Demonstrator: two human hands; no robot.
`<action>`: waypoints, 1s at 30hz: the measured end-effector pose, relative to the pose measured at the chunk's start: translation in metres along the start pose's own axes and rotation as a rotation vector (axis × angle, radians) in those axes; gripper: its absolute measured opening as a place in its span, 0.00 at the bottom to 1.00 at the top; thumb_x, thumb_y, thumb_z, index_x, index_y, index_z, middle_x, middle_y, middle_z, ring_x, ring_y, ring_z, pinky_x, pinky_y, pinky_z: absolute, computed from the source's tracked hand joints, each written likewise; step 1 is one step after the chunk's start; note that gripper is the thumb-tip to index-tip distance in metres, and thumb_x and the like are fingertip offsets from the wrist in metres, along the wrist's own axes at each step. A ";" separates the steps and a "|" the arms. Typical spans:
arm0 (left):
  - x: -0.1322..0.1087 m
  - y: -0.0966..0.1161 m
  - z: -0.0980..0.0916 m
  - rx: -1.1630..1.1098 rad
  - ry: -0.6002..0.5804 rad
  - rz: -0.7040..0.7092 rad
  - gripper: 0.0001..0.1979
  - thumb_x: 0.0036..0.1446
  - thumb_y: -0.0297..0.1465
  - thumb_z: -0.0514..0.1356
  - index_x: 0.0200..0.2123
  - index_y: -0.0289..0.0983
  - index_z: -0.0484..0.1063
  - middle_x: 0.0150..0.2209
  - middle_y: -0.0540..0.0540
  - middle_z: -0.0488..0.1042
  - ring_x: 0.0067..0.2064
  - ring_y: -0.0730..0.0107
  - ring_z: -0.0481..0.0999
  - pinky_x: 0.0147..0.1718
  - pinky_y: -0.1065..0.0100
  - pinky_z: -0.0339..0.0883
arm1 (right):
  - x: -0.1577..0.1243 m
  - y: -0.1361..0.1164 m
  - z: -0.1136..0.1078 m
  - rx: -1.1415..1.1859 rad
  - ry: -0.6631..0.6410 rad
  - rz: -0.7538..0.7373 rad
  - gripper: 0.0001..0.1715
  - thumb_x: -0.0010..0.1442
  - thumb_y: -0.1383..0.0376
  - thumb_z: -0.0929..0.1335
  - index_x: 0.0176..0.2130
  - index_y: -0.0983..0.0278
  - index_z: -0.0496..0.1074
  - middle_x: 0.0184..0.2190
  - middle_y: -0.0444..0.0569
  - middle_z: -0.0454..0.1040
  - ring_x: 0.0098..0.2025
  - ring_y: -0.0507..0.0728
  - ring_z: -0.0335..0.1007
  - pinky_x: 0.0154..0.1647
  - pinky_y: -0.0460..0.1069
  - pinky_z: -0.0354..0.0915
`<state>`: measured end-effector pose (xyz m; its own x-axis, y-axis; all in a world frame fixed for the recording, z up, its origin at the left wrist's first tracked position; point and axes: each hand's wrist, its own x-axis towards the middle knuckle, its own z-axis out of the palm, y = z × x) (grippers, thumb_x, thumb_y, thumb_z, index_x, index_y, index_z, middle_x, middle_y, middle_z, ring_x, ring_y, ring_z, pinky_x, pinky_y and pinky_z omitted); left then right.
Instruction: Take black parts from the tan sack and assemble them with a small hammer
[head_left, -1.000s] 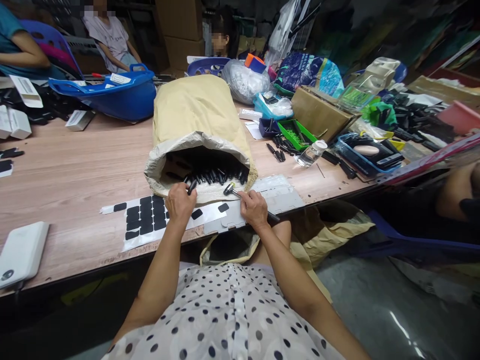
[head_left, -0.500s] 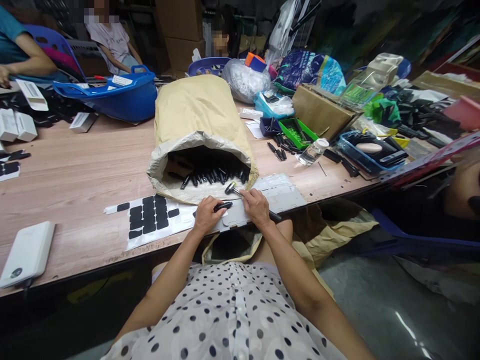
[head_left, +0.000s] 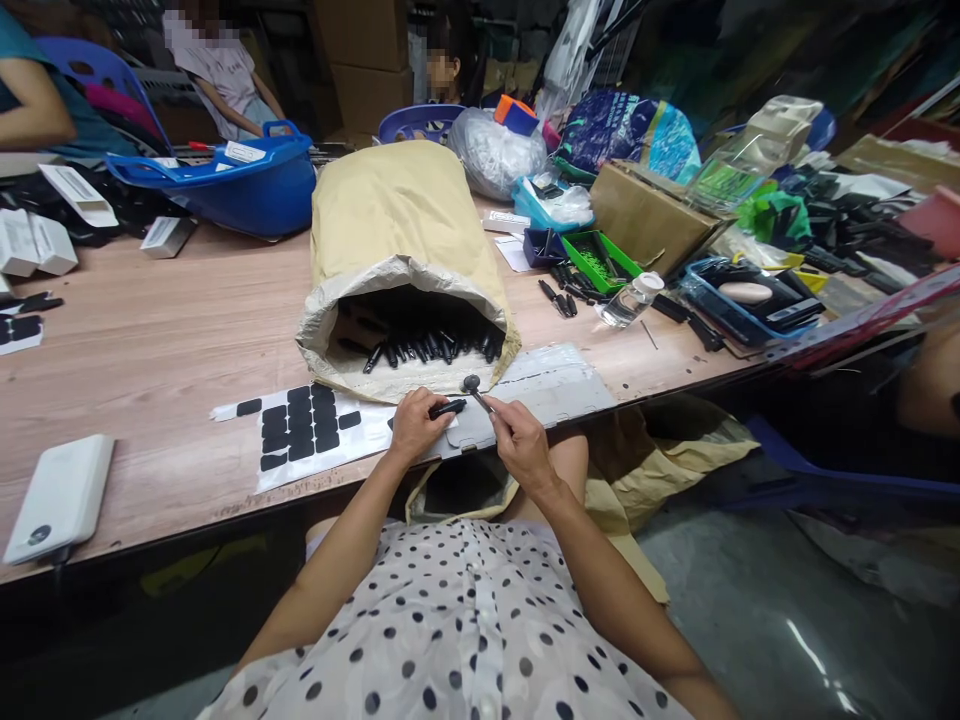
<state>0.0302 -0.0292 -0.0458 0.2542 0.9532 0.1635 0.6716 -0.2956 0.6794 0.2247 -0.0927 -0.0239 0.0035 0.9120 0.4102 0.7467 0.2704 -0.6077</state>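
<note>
My left hand (head_left: 417, 426) is closed on a short black cylindrical piece (head_left: 448, 408) near the table's front edge. In my right hand (head_left: 517, 436) is a small hammer (head_left: 472, 386), its round dark head just above and right of the black piece. Beneath both hands lies a grey board (head_left: 555, 390). Behind them a tan paper sack (head_left: 409, 210) lies on its side, its mouth towards me, with several black pieces (head_left: 427, 347) inside. To the left is a white sheet (head_left: 349, 440) bearing black rounded patches (head_left: 301, 425).
A white power bank (head_left: 64, 495) lies front left. Further back stand a blue basin (head_left: 232, 195), a green tray (head_left: 574, 243), a clear bottle (head_left: 630, 302) and a cardboard box (head_left: 645, 220). Other people sit across the table. An open sack (head_left: 465, 490) hangs below the edge.
The hammer's head has turned and now stands slightly further right and back. My right hand has shifted a little right and towards me. My left hand stays on the black piece.
</note>
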 end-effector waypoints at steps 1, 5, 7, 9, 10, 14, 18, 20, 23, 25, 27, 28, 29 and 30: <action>0.000 0.001 0.000 0.001 -0.003 -0.008 0.06 0.53 0.31 0.65 0.36 0.42 0.79 0.34 0.49 0.75 0.40 0.61 0.73 0.43 0.60 0.67 | 0.000 -0.001 -0.001 -0.028 -0.020 0.001 0.22 0.69 0.65 0.60 0.54 0.57 0.77 0.35 0.48 0.77 0.39 0.55 0.73 0.42 0.47 0.69; 0.001 0.003 0.000 0.005 -0.010 -0.035 0.05 0.53 0.30 0.65 0.36 0.42 0.79 0.35 0.48 0.76 0.41 0.60 0.73 0.44 0.60 0.68 | 0.000 -0.005 -0.003 -0.126 -0.074 0.009 0.22 0.67 0.68 0.61 0.53 0.56 0.78 0.35 0.48 0.77 0.38 0.55 0.74 0.41 0.46 0.69; 0.001 0.003 0.000 0.004 -0.011 -0.034 0.05 0.53 0.30 0.65 0.35 0.42 0.79 0.35 0.48 0.76 0.41 0.60 0.73 0.45 0.59 0.67 | 0.000 -0.008 -0.004 -0.136 -0.066 -0.001 0.23 0.67 0.68 0.61 0.54 0.56 0.77 0.35 0.48 0.76 0.38 0.55 0.74 0.41 0.46 0.69; 0.001 0.003 0.001 0.002 -0.009 -0.032 0.05 0.53 0.30 0.65 0.35 0.42 0.78 0.35 0.49 0.75 0.41 0.60 0.73 0.45 0.60 0.67 | 0.000 -0.012 -0.005 -0.124 -0.063 -0.022 0.23 0.68 0.68 0.61 0.56 0.56 0.77 0.35 0.48 0.76 0.38 0.55 0.74 0.42 0.46 0.69; 0.001 0.004 0.001 0.001 -0.008 -0.034 0.05 0.53 0.29 0.65 0.35 0.42 0.78 0.35 0.49 0.75 0.41 0.61 0.73 0.45 0.60 0.67 | 0.000 -0.014 -0.004 -0.118 -0.069 -0.033 0.23 0.68 0.68 0.61 0.56 0.56 0.76 0.35 0.48 0.76 0.39 0.55 0.74 0.42 0.46 0.69; 0.001 0.006 0.000 0.002 -0.016 -0.038 0.04 0.53 0.29 0.65 0.34 0.41 0.78 0.33 0.49 0.74 0.41 0.61 0.73 0.44 0.60 0.67 | -0.005 -0.018 -0.001 -0.134 -0.116 -0.059 0.22 0.68 0.68 0.62 0.54 0.57 0.77 0.34 0.47 0.76 0.36 0.54 0.73 0.39 0.45 0.68; 0.001 0.009 -0.001 0.002 -0.019 -0.047 0.04 0.53 0.29 0.65 0.35 0.41 0.78 0.34 0.49 0.75 0.41 0.61 0.73 0.45 0.59 0.67 | 0.000 -0.013 0.001 -0.146 -0.093 -0.049 0.21 0.67 0.69 0.62 0.53 0.57 0.77 0.34 0.46 0.76 0.36 0.53 0.73 0.38 0.45 0.67; 0.001 0.009 0.000 0.011 -0.012 -0.046 0.05 0.53 0.29 0.65 0.35 0.41 0.77 0.35 0.48 0.75 0.41 0.61 0.73 0.46 0.59 0.67 | 0.009 -0.005 0.002 -0.163 -0.064 -0.047 0.20 0.67 0.69 0.62 0.52 0.57 0.77 0.35 0.46 0.76 0.39 0.54 0.73 0.40 0.46 0.66; 0.001 0.010 0.001 0.028 -0.005 -0.037 0.04 0.53 0.30 0.65 0.35 0.41 0.77 0.36 0.48 0.75 0.42 0.60 0.73 0.46 0.59 0.67 | 0.028 0.012 0.006 -0.267 -0.037 -0.052 0.19 0.66 0.69 0.63 0.51 0.57 0.78 0.36 0.48 0.75 0.40 0.56 0.71 0.41 0.47 0.65; 0.001 0.011 0.001 0.039 -0.007 -0.032 0.04 0.53 0.30 0.65 0.34 0.41 0.76 0.36 0.48 0.76 0.42 0.59 0.74 0.46 0.59 0.67 | 0.039 0.024 0.011 -0.369 -0.034 -0.068 0.19 0.65 0.69 0.63 0.49 0.58 0.78 0.34 0.49 0.74 0.39 0.57 0.68 0.40 0.49 0.63; 0.001 0.011 0.001 0.049 -0.009 -0.030 0.04 0.53 0.31 0.65 0.34 0.41 0.75 0.36 0.47 0.76 0.43 0.59 0.74 0.46 0.59 0.67 | 0.045 0.034 0.017 -0.445 -0.038 -0.093 0.17 0.65 0.68 0.63 0.47 0.58 0.79 0.33 0.50 0.72 0.38 0.58 0.65 0.39 0.49 0.60; 0.000 0.011 0.002 0.052 -0.008 -0.028 0.04 0.53 0.31 0.65 0.34 0.41 0.75 0.36 0.47 0.76 0.43 0.59 0.74 0.46 0.59 0.67 | 0.046 0.038 0.020 -0.470 -0.037 -0.103 0.17 0.64 0.68 0.64 0.47 0.59 0.79 0.33 0.50 0.71 0.38 0.58 0.64 0.39 0.50 0.59; 0.000 0.011 0.002 0.053 -0.008 -0.026 0.04 0.53 0.31 0.65 0.34 0.41 0.75 0.36 0.47 0.76 0.43 0.59 0.74 0.46 0.59 0.67 | 0.045 0.041 0.023 -0.488 -0.032 -0.111 0.17 0.64 0.68 0.64 0.47 0.59 0.79 0.33 0.51 0.71 0.38 0.59 0.63 0.39 0.50 0.58; 0.000 0.010 0.002 0.053 -0.007 -0.021 0.04 0.54 0.31 0.65 0.34 0.41 0.75 0.36 0.47 0.76 0.42 0.59 0.73 0.46 0.59 0.67 | 0.044 0.043 0.026 -0.499 -0.023 -0.114 0.17 0.64 0.68 0.64 0.47 0.59 0.78 0.33 0.51 0.71 0.38 0.59 0.62 0.39 0.50 0.58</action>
<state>0.0386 -0.0328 -0.0406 0.2441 0.9590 0.1441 0.7127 -0.2782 0.6439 0.2396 -0.0326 -0.0498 -0.1071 0.8933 0.4364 0.9682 0.1936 -0.1586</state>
